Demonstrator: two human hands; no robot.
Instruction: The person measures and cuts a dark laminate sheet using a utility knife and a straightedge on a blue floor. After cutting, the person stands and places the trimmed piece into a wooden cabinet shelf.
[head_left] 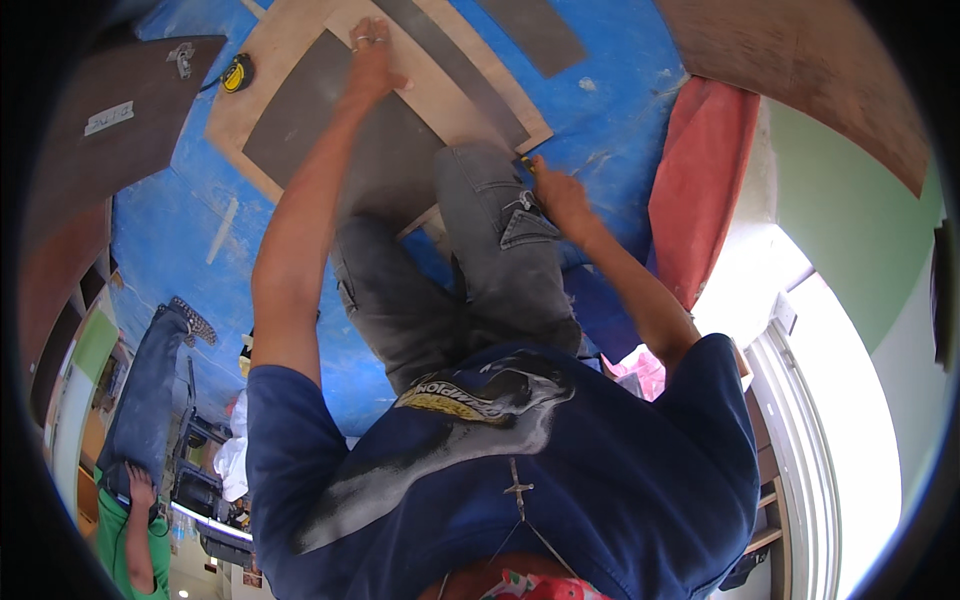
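Observation:
My left hand [372, 62] presses down on a pale wooden strip [430, 100], fingers stretched out. The strip lies slantwise over dark grey sheet material [310, 125], and a narrower dark band [480, 95] shows along its other side. Beneath them is a light wooden panel [228, 135]. My right hand [562, 198] is closed round a small yellow-and-black hand tool [527, 163], close to the panel's right corner and beside my right knee. The tool's tip is too small to make out. My knee covers part of the strip and sheet.
A blue covering [620, 90] spreads under the panel. On it are a yellow-and-black tape measure [237, 73] and a loose dark piece [532, 32]. A brown board [140, 80] lies left, a red cloth [700, 180] hangs right. A person in green [125, 540] is lower left.

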